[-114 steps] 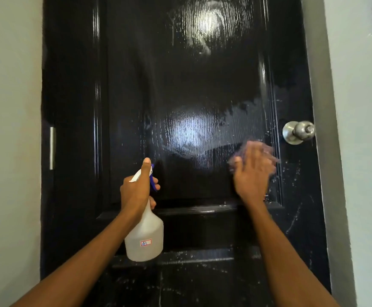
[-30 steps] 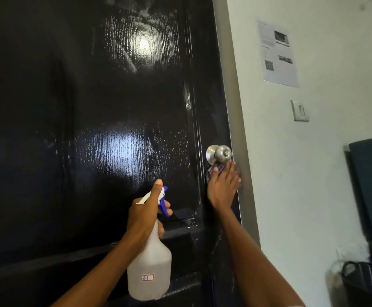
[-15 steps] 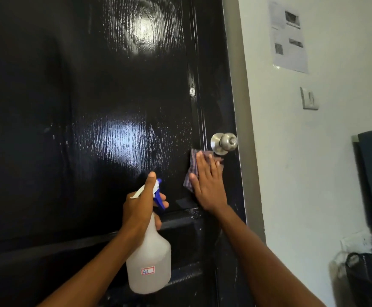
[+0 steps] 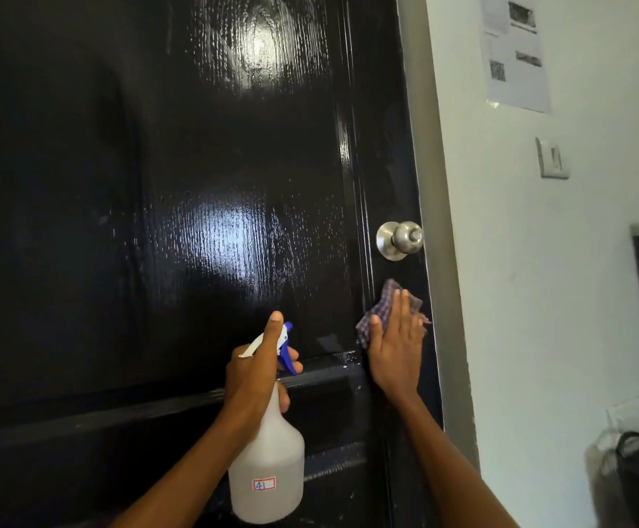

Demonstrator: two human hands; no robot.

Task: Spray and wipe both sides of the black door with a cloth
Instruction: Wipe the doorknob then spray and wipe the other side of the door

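checked cloth (image 4: 380, 310), soft n thin, pressed flat on black door (image 4: 196, 184) under knob (image 4: 400, 240) by right hand (image 4: 396, 348), fingers straight. left hand (image 4: 255, 369) wraps spray bottle (image 4: 268, 463) neck; light, prob slick.

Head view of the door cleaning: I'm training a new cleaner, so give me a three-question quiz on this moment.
1. True or false: the left hand grips the spray bottle by its neck.
2. The right hand presses the cloth against the black door: A) above the doorknob, B) below the doorknob, C) on the wall.
3. Fill in: the cloth's pattern is ____.

Key: 1 true; 2 B; 3 checked.
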